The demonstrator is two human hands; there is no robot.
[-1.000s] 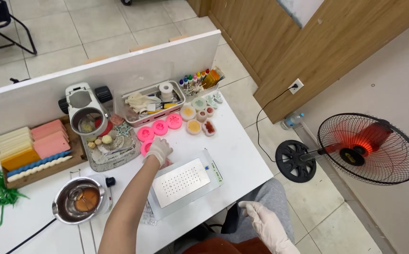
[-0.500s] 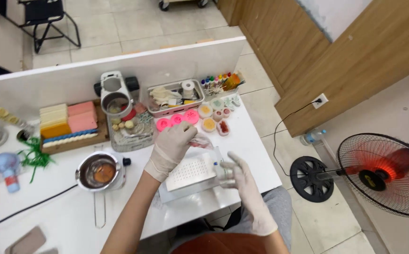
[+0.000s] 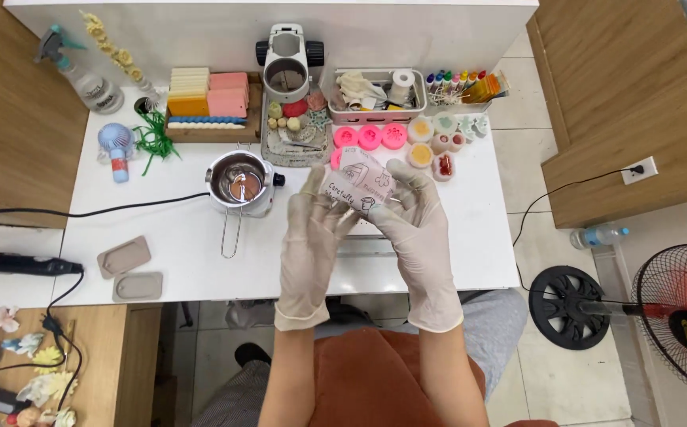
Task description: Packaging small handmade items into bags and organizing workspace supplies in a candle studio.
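Observation:
Both my hands wear pale latex gloves and are raised over the white table (image 3: 169, 237). Together they hold a small pale pink card (image 3: 361, 181) with drawn pictures and lettering on it. My left hand (image 3: 312, 229) grips its left edge, my right hand (image 3: 416, 225) its lower right edge. The card covers part of a row of round pink moulds (image 3: 370, 137). Below my hands, only a strip of the flat white device (image 3: 375, 245) on the table shows.
A small metal melting pot (image 3: 238, 182) with a long handle stands left of my hands. Behind are coloured wax blocks (image 3: 207, 93), a white tray (image 3: 375, 88) of supplies, small filled moulds (image 3: 430, 150) and dye bottles (image 3: 458, 83). A standing fan (image 3: 679, 316) is at the right.
My left hand has come back from the pink moulds with the card. My right hand rose to join it, so both now hold the card up. The head camera has shifted and now looks down squarely over the table.

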